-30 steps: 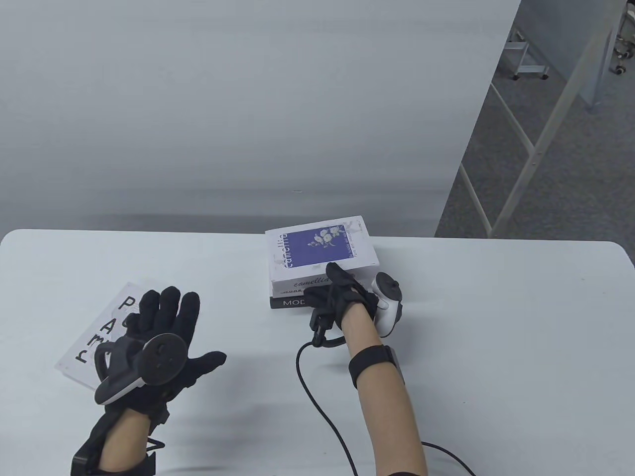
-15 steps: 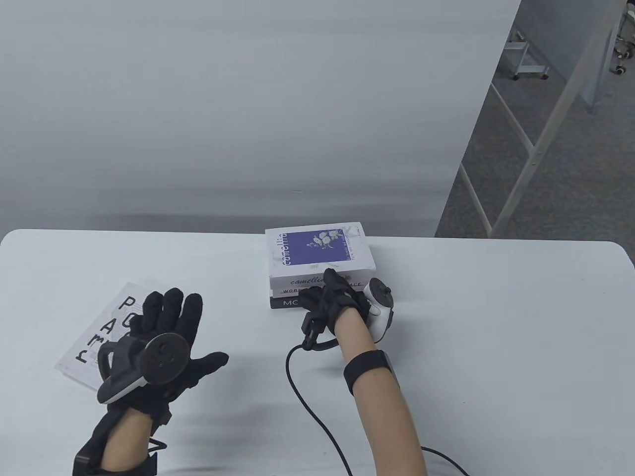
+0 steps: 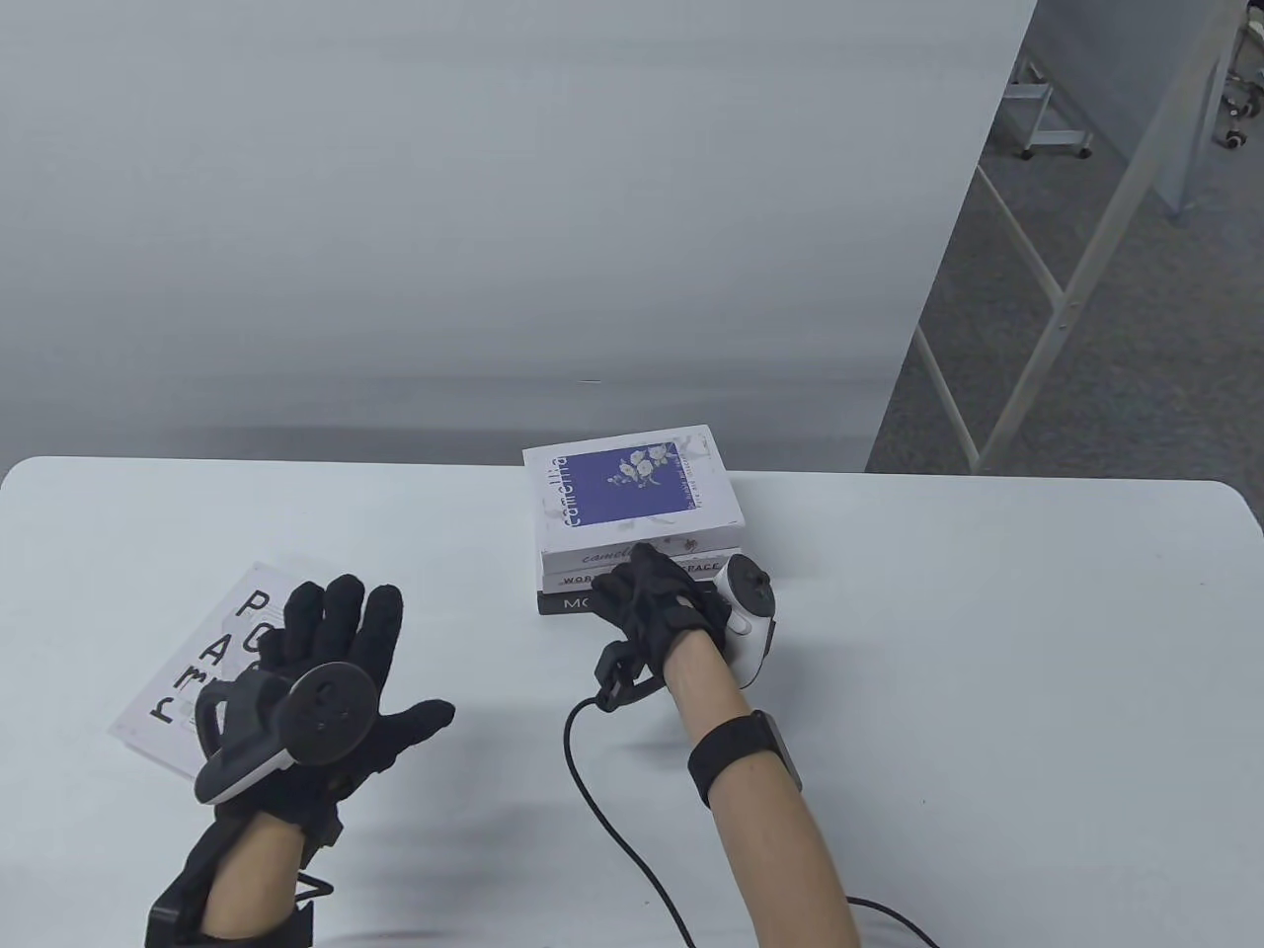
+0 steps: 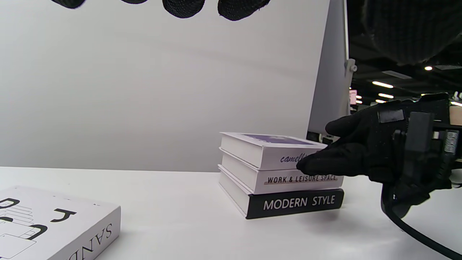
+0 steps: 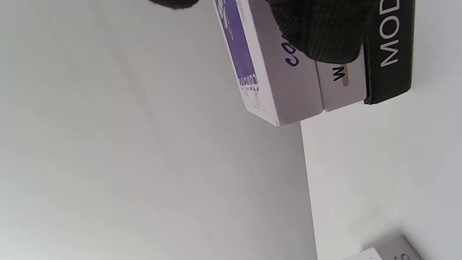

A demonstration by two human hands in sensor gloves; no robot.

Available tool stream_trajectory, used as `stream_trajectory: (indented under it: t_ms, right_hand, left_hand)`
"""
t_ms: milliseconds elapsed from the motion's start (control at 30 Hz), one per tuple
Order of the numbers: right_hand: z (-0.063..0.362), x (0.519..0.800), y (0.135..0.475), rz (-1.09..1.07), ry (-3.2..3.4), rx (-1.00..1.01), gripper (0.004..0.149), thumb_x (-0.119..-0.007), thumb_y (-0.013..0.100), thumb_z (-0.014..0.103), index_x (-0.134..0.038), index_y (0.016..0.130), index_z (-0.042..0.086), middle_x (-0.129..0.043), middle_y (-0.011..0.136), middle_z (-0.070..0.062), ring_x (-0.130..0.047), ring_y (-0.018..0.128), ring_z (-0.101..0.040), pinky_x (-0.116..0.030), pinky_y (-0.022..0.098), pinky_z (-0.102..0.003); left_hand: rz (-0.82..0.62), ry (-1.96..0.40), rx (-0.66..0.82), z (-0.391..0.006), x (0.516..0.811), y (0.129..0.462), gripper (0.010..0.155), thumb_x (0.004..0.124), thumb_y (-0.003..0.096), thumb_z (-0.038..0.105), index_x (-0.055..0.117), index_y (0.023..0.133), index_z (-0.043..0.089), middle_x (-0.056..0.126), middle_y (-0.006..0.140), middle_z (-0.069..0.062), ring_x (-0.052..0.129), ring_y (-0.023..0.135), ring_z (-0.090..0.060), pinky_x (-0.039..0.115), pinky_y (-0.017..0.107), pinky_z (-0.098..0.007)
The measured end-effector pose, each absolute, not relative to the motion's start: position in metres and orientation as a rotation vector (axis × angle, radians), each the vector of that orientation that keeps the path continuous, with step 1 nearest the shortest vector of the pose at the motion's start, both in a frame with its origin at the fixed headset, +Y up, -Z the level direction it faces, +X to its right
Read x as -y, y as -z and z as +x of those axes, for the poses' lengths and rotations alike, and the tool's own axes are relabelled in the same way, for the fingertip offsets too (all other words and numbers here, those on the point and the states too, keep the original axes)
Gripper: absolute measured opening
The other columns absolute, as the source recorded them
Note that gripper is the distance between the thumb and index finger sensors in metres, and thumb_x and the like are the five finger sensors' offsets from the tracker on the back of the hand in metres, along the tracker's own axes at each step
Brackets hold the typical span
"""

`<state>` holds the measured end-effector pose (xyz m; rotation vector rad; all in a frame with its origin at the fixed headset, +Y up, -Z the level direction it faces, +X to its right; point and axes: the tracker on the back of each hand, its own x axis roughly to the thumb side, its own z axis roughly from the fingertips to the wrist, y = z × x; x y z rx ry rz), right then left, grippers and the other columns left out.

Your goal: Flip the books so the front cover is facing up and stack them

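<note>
Three books lie stacked at the table's back centre. The white "camellia" book (image 3: 632,489) with a purple cover faces up on top. Under it lie a white "WORK & LEISURE SPACE" book (image 4: 288,179) and a black "MODERN STYLE" book (image 4: 299,203). My right hand (image 3: 652,592) touches the stack's spines from the front, fingertips (image 4: 306,164) on the camellia spine, gripping nothing. My left hand (image 3: 365,652) is spread open, palm down, above the near right part of a white book with big black letters (image 3: 212,642). That book also shows in the left wrist view (image 4: 54,224).
A black cable (image 3: 612,780) runs from my right wrist across the table to the near edge. A grey wall panel (image 3: 494,247) stands just behind the table's far edge. A metal frame (image 3: 1047,296) and the floor lie beyond the right back corner.
The camellia book has shifted a little left and back, squarer over the stack. My right hand has slid left and lower along the spines. My left hand has not moved.
</note>
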<state>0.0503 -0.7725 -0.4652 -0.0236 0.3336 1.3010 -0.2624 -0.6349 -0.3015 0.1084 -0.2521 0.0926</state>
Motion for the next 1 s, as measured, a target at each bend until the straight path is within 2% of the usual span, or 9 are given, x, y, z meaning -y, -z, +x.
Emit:
stream_trajectory:
  t_ms: [200, 367, 467, 600, 733, 900, 1000]
  right_hand:
    - [0.074, 0.759, 0.443, 0.119, -1.474, -0.293, 0.074, -0.054, 0.057, 0.040, -0.015, 0.096, -0.008, -0.035, 0.092, -0.045, -0.063, 0.081, -0.054, -0.072, 0.056, -0.053]
    - [0.096, 0.747, 0.419, 0.274, -1.681, -0.267, 0.079, -0.064, 0.055, 0.044, -0.019, 0.100, -0.003, -0.032, 0.097, -0.043, -0.052, 0.079, -0.066, -0.062, 0.053, -0.066]
    - [0.105, 0.740, 0.405, 0.348, -1.827, -0.221, 0.080, -0.067, 0.053, 0.047, -0.022, 0.101, 0.001, -0.034, 0.099, -0.040, -0.052, 0.078, -0.068, -0.061, 0.051, -0.069]
    - [0.116, 0.728, 0.382, 0.440, -1.995, -0.151, 0.081, -0.072, 0.050, 0.047, -0.028, 0.102, 0.003, -0.036, 0.100, -0.040, -0.050, 0.079, -0.070, -0.056, 0.049, -0.074]
    - [0.128, 0.719, 0.364, 0.522, -2.211, -0.083, 0.082, -0.074, 0.048, 0.049, -0.032, 0.103, 0.004, -0.037, 0.100, -0.041, -0.050, 0.081, -0.069, -0.053, 0.050, -0.076]
    - [0.147, 0.717, 0.349, 0.549, -2.378, -0.027, 0.080, -0.076, 0.047, 0.051, -0.035, 0.104, 0.011, -0.039, 0.102, -0.037, -0.050, 0.083, -0.068, -0.051, 0.051, -0.077]
    - [0.160, 0.719, 0.342, 0.544, -2.476, -0.012, 0.082, -0.078, 0.046, 0.052, -0.037, 0.104, 0.010, -0.039, 0.102, -0.038, -0.049, 0.083, -0.069, -0.050, 0.051, -0.079]
  left_hand:
    - [0.096, -0.074, 0.278, -0.252, 0.640, 0.304, 0.105, 0.068, 0.0406, 0.078, 0.036, 0.114, 0.010, 0.032, 0.114, -0.032, 0.033, 0.100, -0.066, 0.046, 0.064, -0.079]
    - [0.070, -0.054, 0.311, -0.239, 0.650, 0.306, 0.105, 0.068, 0.0410, 0.078, 0.036, 0.114, 0.010, 0.030, 0.114, -0.032, 0.032, 0.100, -0.065, 0.045, 0.065, -0.078]
    - [0.064, -0.041, 0.315, -0.231, 0.655, 0.308, 0.106, 0.067, 0.0412, 0.078, 0.033, 0.114, 0.009, 0.022, 0.112, -0.033, 0.033, 0.099, -0.068, 0.045, 0.064, -0.078]
    - [0.053, -0.011, 0.323, -0.223, 0.663, 0.309, 0.107, 0.066, 0.0412, 0.079, 0.031, 0.114, 0.009, 0.022, 0.112, -0.033, 0.025, 0.098, -0.067, 0.038, 0.063, -0.080]
    - [0.016, 0.001, 0.336, -0.215, 0.672, 0.311, 0.107, 0.066, 0.0410, 0.079, 0.032, 0.114, 0.009, 0.023, 0.113, -0.033, 0.023, 0.098, -0.066, 0.036, 0.063, -0.081]
    - [-0.013, 0.020, 0.351, -0.208, 0.683, 0.314, 0.107, 0.065, 0.0409, 0.079, 0.032, 0.114, 0.009, 0.024, 0.113, -0.033, 0.023, 0.099, -0.066, 0.035, 0.063, -0.081]
    - [-0.049, 0.009, 0.354, -0.207, 0.691, 0.318, 0.106, 0.065, 0.0413, 0.079, 0.031, 0.114, 0.009, 0.025, 0.112, -0.034, 0.030, 0.098, -0.066, 0.041, 0.064, -0.078]
